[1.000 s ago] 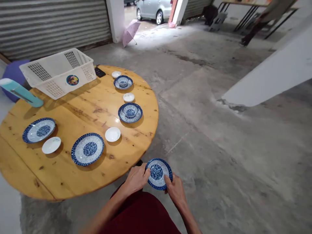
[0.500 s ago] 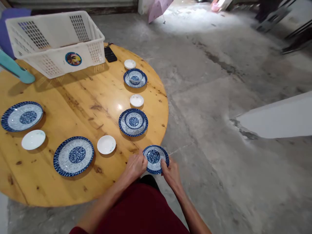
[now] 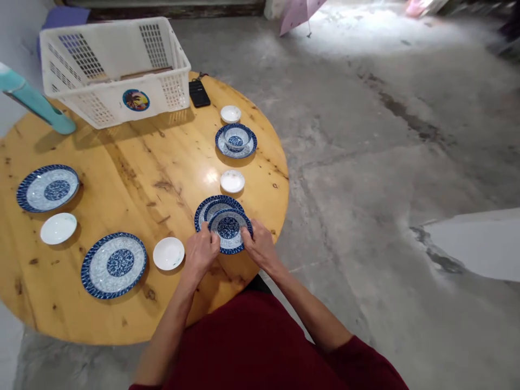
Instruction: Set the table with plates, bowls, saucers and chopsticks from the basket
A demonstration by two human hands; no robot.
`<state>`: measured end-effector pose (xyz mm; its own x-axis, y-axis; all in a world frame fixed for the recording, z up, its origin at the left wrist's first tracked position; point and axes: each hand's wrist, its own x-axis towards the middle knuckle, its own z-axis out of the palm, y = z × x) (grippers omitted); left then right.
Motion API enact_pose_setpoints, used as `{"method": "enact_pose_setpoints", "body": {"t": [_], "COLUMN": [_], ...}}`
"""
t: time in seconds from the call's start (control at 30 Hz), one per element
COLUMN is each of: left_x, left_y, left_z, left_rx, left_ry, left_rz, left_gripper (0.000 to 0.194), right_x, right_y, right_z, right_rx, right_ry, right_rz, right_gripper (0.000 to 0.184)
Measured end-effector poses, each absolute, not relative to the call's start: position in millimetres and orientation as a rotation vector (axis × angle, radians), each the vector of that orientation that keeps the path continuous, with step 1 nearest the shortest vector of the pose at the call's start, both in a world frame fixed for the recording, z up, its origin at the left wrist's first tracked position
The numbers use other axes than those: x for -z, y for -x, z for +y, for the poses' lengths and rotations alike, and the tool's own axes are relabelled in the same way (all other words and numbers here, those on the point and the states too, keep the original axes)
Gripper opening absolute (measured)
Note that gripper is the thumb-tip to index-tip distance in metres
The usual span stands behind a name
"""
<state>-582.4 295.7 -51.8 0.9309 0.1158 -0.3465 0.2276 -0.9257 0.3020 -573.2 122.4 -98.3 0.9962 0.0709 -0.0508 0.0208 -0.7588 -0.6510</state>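
Note:
A small blue-and-white plate (image 3: 228, 228) is held by its rim between both hands. My left hand (image 3: 202, 246) is closed on its left edge, and my right hand (image 3: 260, 244) grips the right edge with the thumb on top. Behind and partly under it, a larger blue-rimmed plate (image 3: 200, 212) with a smaller dish on it lies on the wooden table (image 3: 170, 179); the held plate hides part of them. To the left of my left hand is a white bowl (image 3: 169, 253). Another white dish (image 3: 232, 181) lies just beyond the plates.
Two large patterned plates (image 3: 114, 265) and a white bowl (image 3: 59, 228) lie on the left. Farther back are a patterned plate with a bowl (image 3: 236, 140), a small white dish (image 3: 231, 114), a phone (image 3: 199, 93), a white plastic basket (image 3: 109, 103) and a teal object (image 3: 36, 103).
Both hands have carried the small plate from the table's edge forward and left, over the nearer plate stack. The camera view has shifted a little.

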Motion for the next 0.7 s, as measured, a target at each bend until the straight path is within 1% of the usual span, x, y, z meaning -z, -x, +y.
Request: {"method": "enact_pose_setpoints", "body": {"t": [0.1, 0.23, 0.33, 0.57, 0.7], "left_x": [51, 54, 59, 71, 75], "left_y": [569, 557, 551, 547, 547], "left_z": [291, 289, 290, 293, 294], "left_rx": [0.535, 0.572, 0.61, 0.542, 0.543], "left_ry": [-2.768, -2.777, -2.776, -2.877, -2.921], "left_rz": [0.344, 0.438, 0.47, 0.443, 0.459], "left_gripper": [0.037, 0.038, 0.039, 0.045, 0.047], "right_x": [100, 98, 93, 90, 94], "right_y": [547, 523, 513, 501, 496], "right_z": [125, 127, 126, 127, 131], "right_rx": [-0.142, -0.307, -0.422, -0.574, -0.618], "right_ry": [2.464, 2.532, 2.59, 2.655, 2.673], "right_rz": [-0.157, -0.225, -0.282, -0.376, -0.402], "right_gripper": [0.037, 0.039, 0.043, 0.049, 0.046]}}
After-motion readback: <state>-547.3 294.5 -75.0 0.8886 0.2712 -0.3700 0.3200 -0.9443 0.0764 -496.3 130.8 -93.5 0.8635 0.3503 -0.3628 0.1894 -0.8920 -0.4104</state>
